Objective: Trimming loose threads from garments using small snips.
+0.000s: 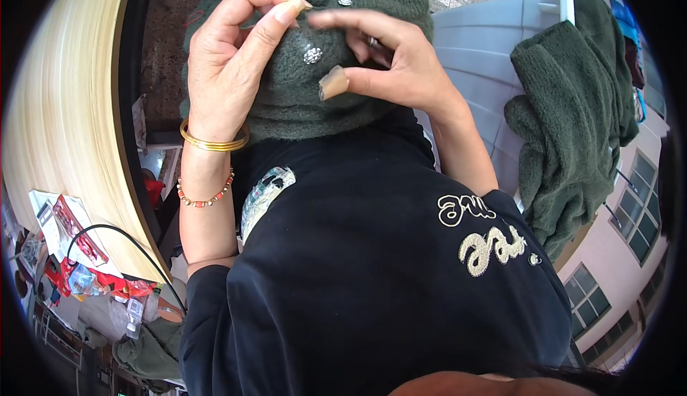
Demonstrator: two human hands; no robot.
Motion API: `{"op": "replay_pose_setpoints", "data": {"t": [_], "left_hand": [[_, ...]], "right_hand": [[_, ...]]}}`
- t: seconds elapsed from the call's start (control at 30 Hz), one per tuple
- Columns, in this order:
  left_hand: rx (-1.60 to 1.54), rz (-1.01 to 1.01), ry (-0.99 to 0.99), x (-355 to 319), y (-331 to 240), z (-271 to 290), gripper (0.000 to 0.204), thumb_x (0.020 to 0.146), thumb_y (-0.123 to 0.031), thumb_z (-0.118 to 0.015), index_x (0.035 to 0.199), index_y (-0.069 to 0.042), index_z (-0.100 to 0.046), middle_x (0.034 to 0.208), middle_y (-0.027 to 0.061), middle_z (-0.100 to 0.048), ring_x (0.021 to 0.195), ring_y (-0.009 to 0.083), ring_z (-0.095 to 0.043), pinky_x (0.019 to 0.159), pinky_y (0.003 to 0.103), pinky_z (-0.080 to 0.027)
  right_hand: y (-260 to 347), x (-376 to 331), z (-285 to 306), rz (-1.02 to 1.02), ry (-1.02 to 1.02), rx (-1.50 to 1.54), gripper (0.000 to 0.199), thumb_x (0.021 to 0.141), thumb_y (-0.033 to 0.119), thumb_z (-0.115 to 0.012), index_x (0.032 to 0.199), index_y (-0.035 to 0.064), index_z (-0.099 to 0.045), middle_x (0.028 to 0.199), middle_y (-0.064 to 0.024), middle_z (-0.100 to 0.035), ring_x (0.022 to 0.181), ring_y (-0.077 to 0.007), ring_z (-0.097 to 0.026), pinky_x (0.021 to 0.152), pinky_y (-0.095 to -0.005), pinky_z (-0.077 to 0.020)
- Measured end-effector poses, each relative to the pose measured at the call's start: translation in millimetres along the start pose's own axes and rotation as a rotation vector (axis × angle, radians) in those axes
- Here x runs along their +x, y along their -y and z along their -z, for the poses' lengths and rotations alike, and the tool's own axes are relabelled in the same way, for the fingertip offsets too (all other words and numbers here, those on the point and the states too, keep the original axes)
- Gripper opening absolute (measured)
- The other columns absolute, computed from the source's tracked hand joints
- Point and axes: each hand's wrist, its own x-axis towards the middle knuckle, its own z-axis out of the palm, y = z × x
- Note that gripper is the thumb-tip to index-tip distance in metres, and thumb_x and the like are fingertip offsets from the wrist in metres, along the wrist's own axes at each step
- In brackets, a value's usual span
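Note:
A fuzzy dark green knit garment [286, 113] lies across my lap, with a sparkling round button [313, 54] and another shiny button [345, 1] farther up. Over its left side, my left hand [232, 56] pinches with thumb and forefinger together; what sits between the tips is too small to make out. My right hand [401, 63] hovers over the garment's right side, fingers apart and partly smeared by motion. A tan wrap [333, 84] covers the tip of its thumb. Its fingertips come close to the left hand's pinch.
On the left a pale wooden tabletop [68, 109] curves past me. Below it lie papers [71, 228], a black cable [118, 228] and a small clear bottle [134, 314]. To the right stands a grey plastic bin [472, 59], with more green knit garments [572, 117] draped over its edge.

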Motion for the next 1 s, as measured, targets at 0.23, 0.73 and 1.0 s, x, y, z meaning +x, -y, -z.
{"op": "replay_pose_setpoints", "data": {"t": [0.23,0.73,1.0], "left_hand": [[0.368,0.051,0.091,6.6,-1.4,23.2,0.024,0.097,-0.021,-0.055,0.101,0.0,-0.067,0.087,0.0004,-0.065,0.079,0.0044,-0.055,0.072,0.018,-0.044],[0.233,0.042,0.139,2.1,-12.2,29.2,0.022,0.095,-0.014,-0.057,0.111,-0.003,-0.067,0.098,-0.0015,-0.066,0.086,0.002,-0.053,0.078,0.016,-0.04],[0.26,0.071,0.234,5.4,-9.4,20.6,0.025,0.095,-0.012,-0.054,0.114,-0.001,-0.065,0.114,0.0075,-0.066,0.107,0.0122,-0.058,0.096,0.024,-0.04]], "right_hand": [[-11.6,-0.9,30.2,0.234,-0.092,-0.035,0.015,0.077,-0.006,-0.065,0.092,-0.0021,-0.067,0.08,-0.0028,-0.061,0.07,-0.0077,-0.052,0.061,-0.0208,-0.038],[-28.0,-15.1,56.9,0.16,-0.23,0.031,0.016,0.083,0.005,-0.069,0.097,-0.0034,-0.067,0.08,-0.0003,-0.059,0.072,-0.0065,-0.049,0.063,-0.0204,-0.0363],[-28.2,-18.5,61.9,0.127,-0.223,0.02,0.015,0.084,0.007,-0.069,0.096,-0.0029,-0.066,0.082,-0.0006,-0.059,0.074,-0.0066,-0.05,0.065,-0.0202,-0.0377]]}}
